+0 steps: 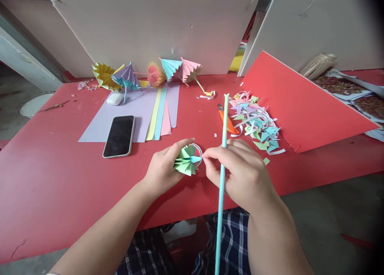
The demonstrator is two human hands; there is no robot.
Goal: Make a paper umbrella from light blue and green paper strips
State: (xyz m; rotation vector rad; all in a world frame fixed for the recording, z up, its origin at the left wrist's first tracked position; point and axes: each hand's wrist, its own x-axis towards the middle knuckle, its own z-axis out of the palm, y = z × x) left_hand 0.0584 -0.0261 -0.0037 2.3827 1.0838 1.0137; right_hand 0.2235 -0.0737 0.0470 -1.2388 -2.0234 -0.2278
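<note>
My left hand (163, 165) is closed around a small pleated paper umbrella top (186, 161), green with a light blue centre. A thin white paper strip (198, 147) curves round its right side. My right hand (243, 169) pinches with thumb and forefinger at the blue tip of the pleated paper. The same hand also holds a long, thin paper stick (221, 195), light blue with a pale green upper end. That stick stands nearly upright in the view, passing across the fingers, its lower end cut off by the picture's bottom edge.
On the red table (75, 187) lie a phone (119, 136), sheets of coloured paper (96, 127) and a white earphone case (115, 98). Finished paper umbrellas (171, 69) line the back. An orange cutter (229, 123), paper scraps (261, 123) and a leaning red board (300, 107) are at right.
</note>
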